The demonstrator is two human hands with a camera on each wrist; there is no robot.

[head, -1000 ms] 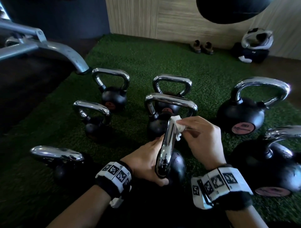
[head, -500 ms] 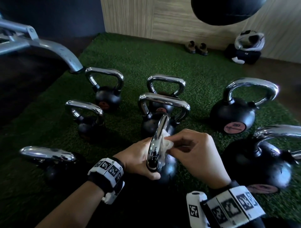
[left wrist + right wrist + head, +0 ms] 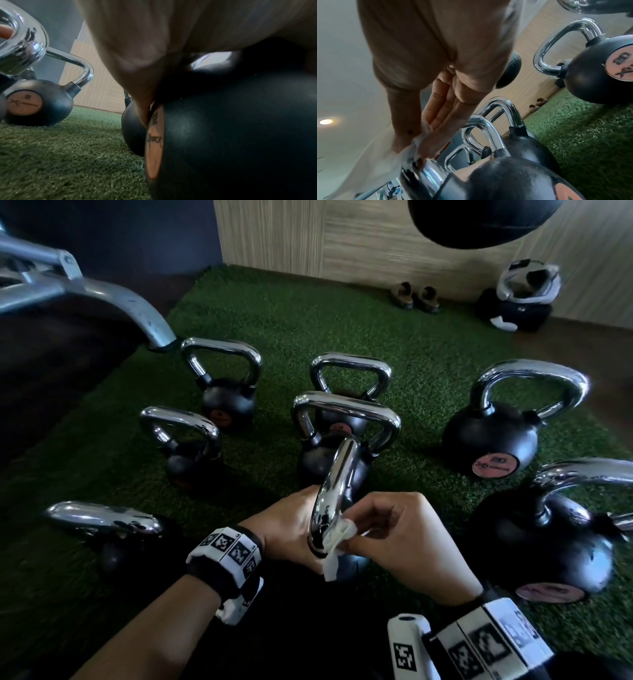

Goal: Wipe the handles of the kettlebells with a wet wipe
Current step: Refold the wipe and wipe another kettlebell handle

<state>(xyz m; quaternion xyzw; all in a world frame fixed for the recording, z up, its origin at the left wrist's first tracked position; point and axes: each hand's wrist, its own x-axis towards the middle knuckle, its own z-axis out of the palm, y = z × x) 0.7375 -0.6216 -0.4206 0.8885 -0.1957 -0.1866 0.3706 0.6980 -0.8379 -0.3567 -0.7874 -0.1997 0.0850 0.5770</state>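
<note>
Kettlebell handle point(image 3: 334, 484): right hand point(image 3: 400, 537) pinches wet wipe point(image 3: 337, 537); left hand point(image 3: 291, 529) grips kettlebell.

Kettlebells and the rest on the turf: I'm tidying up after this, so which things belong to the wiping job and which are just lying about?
In the job:
- wet wipe, pinched by right hand
- nearest kettlebell, steadied by left hand
- other kettlebells

Lying about:
- shoes
- bag
- metal frame

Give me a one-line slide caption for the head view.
Right hand wipes the chrome handle of a black kettlebell with a white wet wipe while the left hand steadies it on green turf.
</note>
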